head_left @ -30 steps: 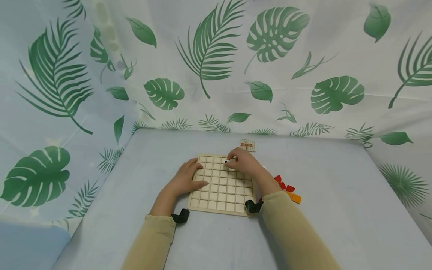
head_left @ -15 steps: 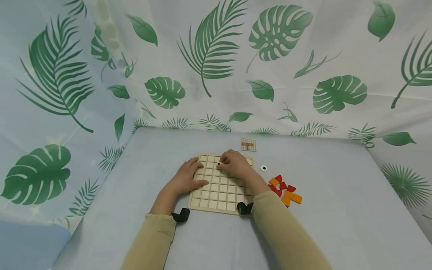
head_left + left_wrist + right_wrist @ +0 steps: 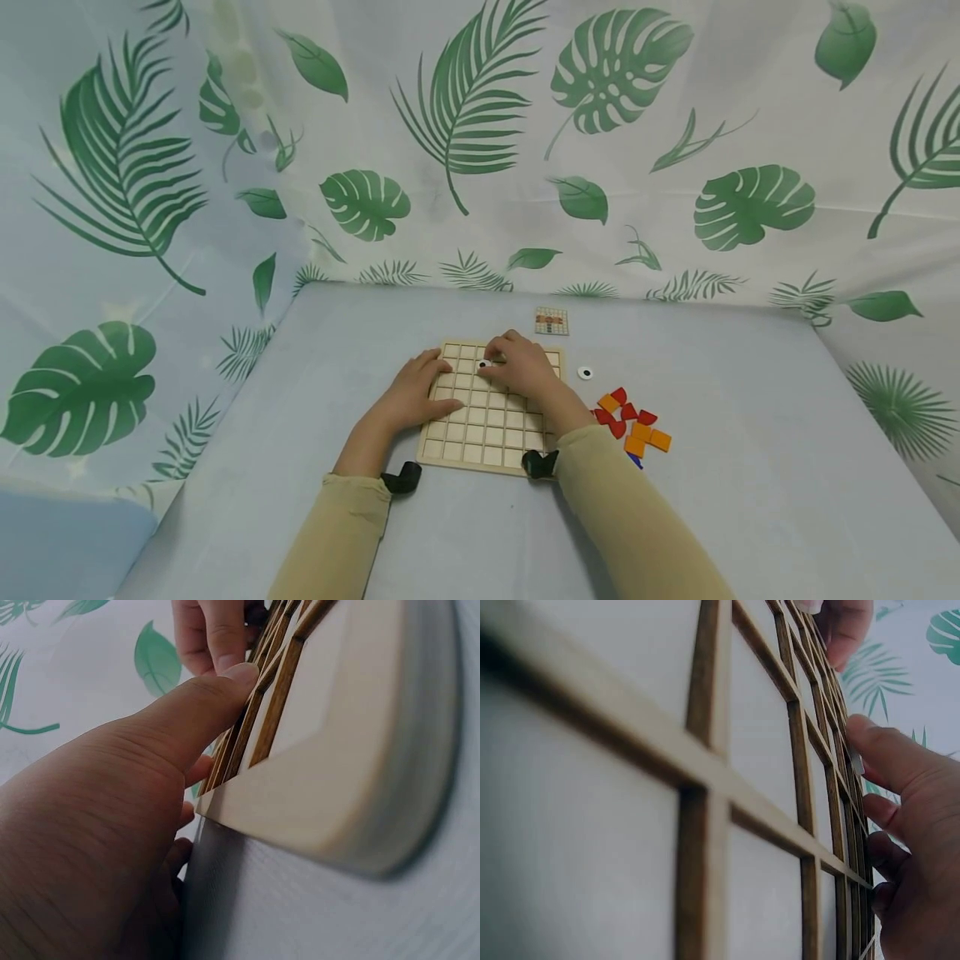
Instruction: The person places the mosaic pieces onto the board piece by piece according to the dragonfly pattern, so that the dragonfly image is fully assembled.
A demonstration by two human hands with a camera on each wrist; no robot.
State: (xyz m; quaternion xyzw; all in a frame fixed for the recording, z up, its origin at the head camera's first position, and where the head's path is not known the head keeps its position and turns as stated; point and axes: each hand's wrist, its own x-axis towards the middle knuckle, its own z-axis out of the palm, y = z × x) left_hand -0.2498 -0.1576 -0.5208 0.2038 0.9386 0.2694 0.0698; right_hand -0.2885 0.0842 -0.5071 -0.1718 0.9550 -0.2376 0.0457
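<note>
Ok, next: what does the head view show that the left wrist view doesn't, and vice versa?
Only the head view: the patterned card, the loose eye piece, the red pieces, the orange pieces and the sleeves.

Only the left wrist view: a close side-on look at the wooden board, making its rounded corner plain.

Both: that board, the left hand, the right hand and leaf-print backdrop. Whether the wrist view catches the pinched eye piece is unclear.

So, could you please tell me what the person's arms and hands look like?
Long, plain khaki sleeves cover the forearms, ending near the wrists. A small, rounded black device, probably a wrist camera, sits at each cuff. The left hand and right hand are bare, without gloves.
</note>
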